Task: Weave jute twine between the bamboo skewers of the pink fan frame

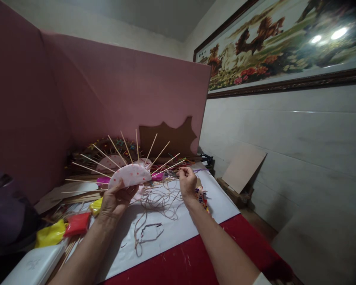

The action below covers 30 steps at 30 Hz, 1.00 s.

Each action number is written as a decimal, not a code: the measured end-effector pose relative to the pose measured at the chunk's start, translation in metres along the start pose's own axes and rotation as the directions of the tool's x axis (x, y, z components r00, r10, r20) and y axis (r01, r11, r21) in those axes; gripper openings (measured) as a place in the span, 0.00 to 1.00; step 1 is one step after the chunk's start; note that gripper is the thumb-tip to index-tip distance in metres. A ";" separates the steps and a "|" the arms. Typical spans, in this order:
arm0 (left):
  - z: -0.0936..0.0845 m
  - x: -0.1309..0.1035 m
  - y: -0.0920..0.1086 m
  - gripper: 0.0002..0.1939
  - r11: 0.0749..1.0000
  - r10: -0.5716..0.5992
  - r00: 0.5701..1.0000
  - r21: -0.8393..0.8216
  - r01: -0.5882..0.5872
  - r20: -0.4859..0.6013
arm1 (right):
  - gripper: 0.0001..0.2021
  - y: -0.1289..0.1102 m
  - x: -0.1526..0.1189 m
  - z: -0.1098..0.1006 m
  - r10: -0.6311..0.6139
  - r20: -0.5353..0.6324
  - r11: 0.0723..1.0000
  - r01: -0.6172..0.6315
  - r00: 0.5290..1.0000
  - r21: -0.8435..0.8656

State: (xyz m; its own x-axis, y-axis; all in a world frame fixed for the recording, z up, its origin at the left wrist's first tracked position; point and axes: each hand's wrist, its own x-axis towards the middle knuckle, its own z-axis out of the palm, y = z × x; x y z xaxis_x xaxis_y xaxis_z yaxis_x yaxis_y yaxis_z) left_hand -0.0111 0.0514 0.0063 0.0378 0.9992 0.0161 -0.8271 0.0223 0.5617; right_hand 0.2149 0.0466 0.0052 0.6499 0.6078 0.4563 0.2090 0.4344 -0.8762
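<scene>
My left hand (117,200) is closed on the lower edge of a white half-disc with red spots (132,176). Thin wooden sticks (136,144) fan outward from its curved rim. Right of it, my right hand (187,180) is raised with the fingers pinched together, close to the tips of the lowest right-hand sticks. What sits between those fingers is too small to make out. Below the hands, a loose tangle of brownish cord (163,200) lies on the white sheet (178,227), and a loop of it trails toward the front.
Yellow (50,233) and red packets (77,224) lie at left beside a white box (32,265). A decorated fan-shaped piece (106,160) and jagged brown cardboard (169,138) stand at the back. Red cloth (178,265) covers the front edge. A beaded item (201,198) lies behind my right wrist.
</scene>
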 end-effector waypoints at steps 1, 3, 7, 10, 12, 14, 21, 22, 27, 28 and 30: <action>0.000 0.000 0.000 0.13 1.000 -0.005 1.000 0.002 0.005 -0.003 | 0.06 0.000 0.000 0.000 0.012 0.007 1.000 -0.013 1.000 0.028; -0.001 0.001 0.000 0.12 1.000 -0.023 1.000 0.004 0.023 -0.006 | 0.06 -0.001 0.000 0.000 0.040 0.016 0.996 -0.041 0.999 0.073; -0.001 0.002 0.004 0.11 0.999 -0.049 0.999 0.019 0.050 -0.020 | 0.07 -0.003 0.000 0.000 0.092 0.020 0.987 -0.094 0.996 0.130; 0.001 0.000 0.005 0.10 0.999 -0.028 0.998 0.031 0.030 -0.058 | 0.09 -0.003 0.001 0.000 0.098 0.024 0.983 -0.100 0.995 0.154; 0.003 -0.002 0.006 0.11 0.999 -0.017 0.997 0.040 0.020 -0.075 | 0.09 -0.003 0.001 0.000 0.087 0.025 0.982 -0.090 0.996 0.164; 0.005 -0.004 0.007 0.12 0.999 -0.010 0.996 0.050 0.015 -0.084 | 0.08 -0.002 0.001 0.000 0.083 0.025 0.981 -0.086 0.996 0.172; 0.008 -0.007 0.006 0.09 0.996 -0.004 0.995 0.083 0.012 -0.095 | 0.05 0.002 0.005 0.000 0.093 -0.033 0.982 -0.086 0.995 0.170; 0.008 -0.007 0.006 0.09 0.996 -0.001 0.996 0.084 0.009 -0.092 | 0.05 0.002 0.005 0.000 0.091 -0.036 0.981 -0.083 0.995 0.175; 0.009 -0.007 0.005 0.10 0.996 0.012 0.997 0.090 -0.005 -0.079 | 0.05 0.002 0.005 0.000 0.074 -0.021 0.985 -0.070 0.997 0.160; 0.008 -0.007 0.005 0.10 0.996 0.010 0.997 0.090 -0.003 -0.074 | 0.05 0.001 0.005 -0.001 0.069 -0.013 0.986 -0.066 0.998 0.155; 0.007 -0.006 0.006 0.10 0.996 0.006 0.998 0.090 0.001 -0.070 | 0.05 0.000 0.004 -0.001 0.053 0.001 0.988 -0.052 0.999 0.145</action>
State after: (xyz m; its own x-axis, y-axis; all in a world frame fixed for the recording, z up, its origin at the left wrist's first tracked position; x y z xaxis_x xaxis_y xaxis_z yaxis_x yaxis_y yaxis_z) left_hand -0.0119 0.0452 0.0155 -0.0060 0.9992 -0.0383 -0.7731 0.0196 0.6340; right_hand 0.2181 0.0487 0.0069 0.6589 0.6308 0.4097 0.0665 0.4936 -0.8671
